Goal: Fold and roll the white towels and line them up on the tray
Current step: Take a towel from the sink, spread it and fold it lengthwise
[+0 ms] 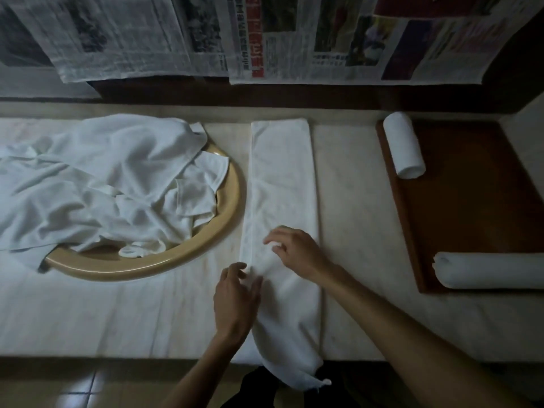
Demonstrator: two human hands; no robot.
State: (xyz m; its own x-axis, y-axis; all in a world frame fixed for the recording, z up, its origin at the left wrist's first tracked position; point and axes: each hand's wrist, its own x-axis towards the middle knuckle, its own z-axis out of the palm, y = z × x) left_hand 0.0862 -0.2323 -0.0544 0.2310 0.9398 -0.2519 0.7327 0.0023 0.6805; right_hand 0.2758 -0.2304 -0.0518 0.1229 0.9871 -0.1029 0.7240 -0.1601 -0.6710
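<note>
- Left hand (235,301): palm down at the left edge of the folded towel (284,201), fingers loosely curled, touching the cloth, not clamped.
- Right hand (297,251): resting on the towel's near half, fingers bent, pinching a small fold.
- Towel: long narrow strip, soft white weave, near end hanging over the table edge.
- Wooden tray (471,216), right: two rolled towels (404,144).
- Left: crumpled towel pile (103,184) in round tan basin (226,207).
</note>
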